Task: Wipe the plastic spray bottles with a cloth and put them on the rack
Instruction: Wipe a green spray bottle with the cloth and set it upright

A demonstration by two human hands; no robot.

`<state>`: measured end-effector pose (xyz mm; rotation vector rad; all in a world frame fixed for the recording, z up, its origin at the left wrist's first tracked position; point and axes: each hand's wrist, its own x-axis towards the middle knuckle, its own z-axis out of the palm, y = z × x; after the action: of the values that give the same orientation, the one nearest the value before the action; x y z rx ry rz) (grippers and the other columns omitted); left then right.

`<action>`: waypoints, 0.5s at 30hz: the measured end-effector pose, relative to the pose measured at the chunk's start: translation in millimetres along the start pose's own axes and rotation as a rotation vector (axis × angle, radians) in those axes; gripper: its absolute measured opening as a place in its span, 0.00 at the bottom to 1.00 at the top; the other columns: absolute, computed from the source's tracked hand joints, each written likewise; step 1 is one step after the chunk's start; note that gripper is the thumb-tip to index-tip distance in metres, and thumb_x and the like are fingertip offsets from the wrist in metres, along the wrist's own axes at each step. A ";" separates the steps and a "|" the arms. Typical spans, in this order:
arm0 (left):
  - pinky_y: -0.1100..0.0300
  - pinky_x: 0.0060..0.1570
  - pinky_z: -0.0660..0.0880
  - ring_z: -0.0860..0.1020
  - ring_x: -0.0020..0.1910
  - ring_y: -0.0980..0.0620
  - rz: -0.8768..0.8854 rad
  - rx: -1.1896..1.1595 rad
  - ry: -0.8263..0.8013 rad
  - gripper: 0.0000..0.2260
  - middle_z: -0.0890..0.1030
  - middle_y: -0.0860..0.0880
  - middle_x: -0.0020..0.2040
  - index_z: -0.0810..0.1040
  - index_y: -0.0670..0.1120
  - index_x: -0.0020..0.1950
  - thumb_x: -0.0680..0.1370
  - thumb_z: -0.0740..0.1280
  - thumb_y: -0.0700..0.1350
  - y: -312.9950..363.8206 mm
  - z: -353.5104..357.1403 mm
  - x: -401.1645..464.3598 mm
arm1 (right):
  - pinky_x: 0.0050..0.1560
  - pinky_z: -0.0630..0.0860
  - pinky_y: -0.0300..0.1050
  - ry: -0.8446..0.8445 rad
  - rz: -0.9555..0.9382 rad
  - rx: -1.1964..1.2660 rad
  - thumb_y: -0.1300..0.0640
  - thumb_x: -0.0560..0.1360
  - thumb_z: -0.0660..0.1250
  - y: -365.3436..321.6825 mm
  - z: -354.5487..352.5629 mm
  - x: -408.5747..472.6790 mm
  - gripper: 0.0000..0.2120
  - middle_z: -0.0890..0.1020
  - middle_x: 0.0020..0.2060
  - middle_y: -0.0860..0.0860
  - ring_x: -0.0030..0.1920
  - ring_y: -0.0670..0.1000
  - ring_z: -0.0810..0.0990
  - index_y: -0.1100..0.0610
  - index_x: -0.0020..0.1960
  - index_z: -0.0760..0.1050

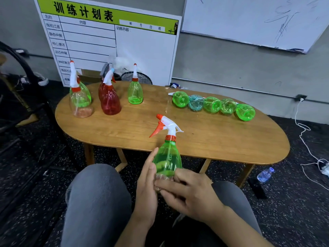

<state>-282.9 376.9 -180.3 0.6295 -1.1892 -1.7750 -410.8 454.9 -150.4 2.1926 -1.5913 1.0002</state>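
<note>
A green spray bottle (168, 157) with a white head and orange trigger stands upright over my lap, in front of the wooden table (213, 139). My left hand (147, 182) lies flat against its left side with the fingers straight. My right hand (188, 193) curls round the bottle's base, fingers reaching left beneath it. Something pale and crumpled (160, 179) shows at the base between the hands; what it is I cannot tell. Several bottles lie in a row on the table's right: green ones (180, 99) and a blue one (195, 102). Others stand upright at the left.
Upright at the table's left are a clear-orange bottle (80, 104), a red one (110, 101) and a green one (135, 93). A printed board (106, 41) leans on the wall behind. A water bottle (265, 174) and white cable (302, 132) lie on the floor right; a black chair (26, 77) stands left.
</note>
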 end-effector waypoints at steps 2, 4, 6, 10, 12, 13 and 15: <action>0.44 0.68 0.77 0.82 0.67 0.44 0.019 0.026 0.006 0.18 0.84 0.47 0.68 0.74 0.59 0.76 0.87 0.56 0.53 -2.1 1.0 0.7 | 0.36 0.66 0.34 0.016 0.038 -0.009 0.51 0.82 0.70 5.3 0.3 5.6 0.10 0.70 0.38 0.47 0.35 0.44 0.69 0.48 0.60 0.86; 0.39 0.73 0.72 0.80 0.71 0.47 0.049 0.076 0.033 0.16 0.82 0.50 0.71 0.77 0.63 0.74 0.87 0.59 0.56 -4.6 0.8 1.7 | 0.32 0.67 0.34 0.068 0.147 0.003 0.49 0.83 0.67 13.2 -1.3 17.9 0.11 0.69 0.38 0.44 0.33 0.42 0.67 0.47 0.61 0.85; 0.36 0.75 0.70 0.77 0.74 0.47 0.049 0.113 0.021 0.19 0.79 0.52 0.74 0.77 0.65 0.73 0.82 0.62 0.60 -7.4 0.6 1.8 | 0.29 0.66 0.34 0.128 0.296 0.053 0.47 0.83 0.64 24.7 -4.1 30.9 0.13 0.71 0.37 0.43 0.31 0.43 0.69 0.48 0.61 0.84; 0.35 0.75 0.70 0.76 0.75 0.48 0.042 0.104 0.000 0.19 0.78 0.53 0.75 0.77 0.64 0.73 0.83 0.61 0.58 -16.0 -0.4 2.1 | 0.31 0.73 0.44 0.140 0.439 0.110 0.44 0.83 0.62 34.5 -1.1 40.1 0.16 0.75 0.37 0.44 0.34 0.46 0.76 0.48 0.61 0.85; 0.36 0.74 0.71 0.77 0.74 0.48 0.036 0.088 0.010 0.19 0.79 0.52 0.74 0.77 0.62 0.74 0.84 0.59 0.54 -18.1 -0.7 2.5 | 0.31 0.72 0.40 0.154 0.429 0.117 0.45 0.83 0.63 25.8 2.6 35.2 0.15 0.74 0.37 0.43 0.34 0.45 0.75 0.48 0.61 0.85; 0.36 0.74 0.71 0.77 0.74 0.48 0.029 0.084 0.020 0.19 0.79 0.52 0.74 0.77 0.62 0.74 0.84 0.59 0.54 -18.0 -0.8 2.6 | 0.30 0.70 0.37 0.153 0.407 0.105 0.47 0.83 0.64 20.3 3.7 30.9 0.14 0.72 0.37 0.42 0.33 0.44 0.73 0.48 0.61 0.85; 0.37 0.74 0.72 0.78 0.72 0.49 -0.002 0.071 0.034 0.17 0.81 0.52 0.72 0.77 0.63 0.74 0.88 0.57 0.52 -17.6 -1.8 1.9 | 0.33 0.65 0.31 0.114 0.314 0.067 0.50 0.82 0.67 8.5 5.7 19.6 0.11 0.70 0.38 0.42 0.33 0.41 0.68 0.48 0.61 0.85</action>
<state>-289.2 377.1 -196.9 0.6994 -1.2328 -1.7233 -413.1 434.0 -143.3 1.9219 -1.9107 1.2567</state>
